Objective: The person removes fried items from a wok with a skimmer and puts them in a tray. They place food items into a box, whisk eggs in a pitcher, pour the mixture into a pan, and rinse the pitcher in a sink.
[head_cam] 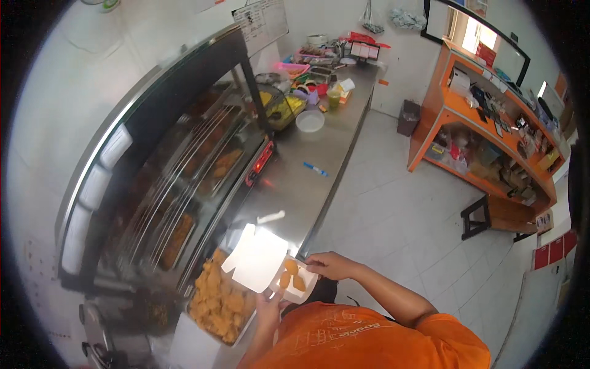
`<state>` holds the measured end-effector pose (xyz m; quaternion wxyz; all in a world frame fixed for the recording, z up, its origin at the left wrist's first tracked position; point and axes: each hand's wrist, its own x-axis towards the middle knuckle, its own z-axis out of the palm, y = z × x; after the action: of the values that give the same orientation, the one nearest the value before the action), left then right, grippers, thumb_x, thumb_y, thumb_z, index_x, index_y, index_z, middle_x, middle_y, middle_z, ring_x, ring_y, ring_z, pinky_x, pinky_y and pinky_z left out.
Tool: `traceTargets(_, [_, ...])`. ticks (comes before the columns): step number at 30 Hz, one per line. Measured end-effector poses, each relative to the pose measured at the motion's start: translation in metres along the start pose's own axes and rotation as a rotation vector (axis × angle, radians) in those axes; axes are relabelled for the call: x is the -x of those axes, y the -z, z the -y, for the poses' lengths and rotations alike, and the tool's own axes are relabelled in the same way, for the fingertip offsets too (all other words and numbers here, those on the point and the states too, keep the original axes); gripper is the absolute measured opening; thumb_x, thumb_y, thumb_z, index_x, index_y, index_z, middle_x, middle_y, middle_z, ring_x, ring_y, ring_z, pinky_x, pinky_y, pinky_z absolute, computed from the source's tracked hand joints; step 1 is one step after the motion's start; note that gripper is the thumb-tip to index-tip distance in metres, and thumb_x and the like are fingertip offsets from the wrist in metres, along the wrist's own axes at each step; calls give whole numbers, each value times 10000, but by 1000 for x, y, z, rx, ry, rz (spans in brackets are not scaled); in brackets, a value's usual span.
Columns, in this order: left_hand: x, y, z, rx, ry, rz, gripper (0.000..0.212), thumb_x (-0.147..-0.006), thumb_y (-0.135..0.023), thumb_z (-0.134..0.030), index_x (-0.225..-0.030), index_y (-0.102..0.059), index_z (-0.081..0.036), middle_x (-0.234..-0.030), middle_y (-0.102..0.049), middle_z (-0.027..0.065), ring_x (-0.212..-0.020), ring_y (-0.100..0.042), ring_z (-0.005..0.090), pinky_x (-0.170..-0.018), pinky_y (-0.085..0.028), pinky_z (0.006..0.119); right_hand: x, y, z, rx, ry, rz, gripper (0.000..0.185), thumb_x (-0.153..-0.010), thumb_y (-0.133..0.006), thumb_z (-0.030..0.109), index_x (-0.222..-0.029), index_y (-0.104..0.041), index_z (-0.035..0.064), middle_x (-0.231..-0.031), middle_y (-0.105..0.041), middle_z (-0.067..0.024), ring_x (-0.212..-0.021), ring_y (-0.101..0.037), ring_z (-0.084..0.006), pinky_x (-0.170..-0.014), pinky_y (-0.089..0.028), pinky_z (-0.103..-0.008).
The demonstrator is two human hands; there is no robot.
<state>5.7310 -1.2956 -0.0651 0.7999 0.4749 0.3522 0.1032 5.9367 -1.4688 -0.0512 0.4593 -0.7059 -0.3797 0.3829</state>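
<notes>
My left hand grips the near left edge of a white paper takeaway box, whose lid stands wide open. Several golden-brown fried pieces lie inside the box. My right hand pinches the box's right rim, with thumb and fingers on the cardboard. To the left of the box, a tray heaped with fried chicken pieces sits on the counter. Bright light washes out the lid. The underside of the box and part of my left fingers are hidden.
A heated glass display case stands along the left. On the steel counter lie a blue marker, a round white lid and a green drink cup. An orange shelf unit and a wooden stool are at right.
</notes>
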Motion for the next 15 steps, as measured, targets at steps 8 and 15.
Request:
traceTargets(8, [-214, -157, -25, 38, 71, 197, 497, -918, -549, 1, -1384, -384, 50, -1245, -583, 207, -1011, -669, 305, -734, -630, 392, -69, 238, -117, 209, -240, -400, 305, -938, -634, 243, -1122, -652, 0, -925, -715, -123, -844, -680, -198, -757, -536, -338])
traceTargets(15, [-366, -286, -20, 213, 96, 209, 518, -901, -557, 20, -1384, -381, -41, -1288, -536, 172, -1018, -660, 316, -737, -629, 377, -183, 430, -168, 518, -250, -538, 408, -856, -673, 191, -1193, -607, -29, -1048, -678, -201, -911, -672, -334, -836, -528, -407])
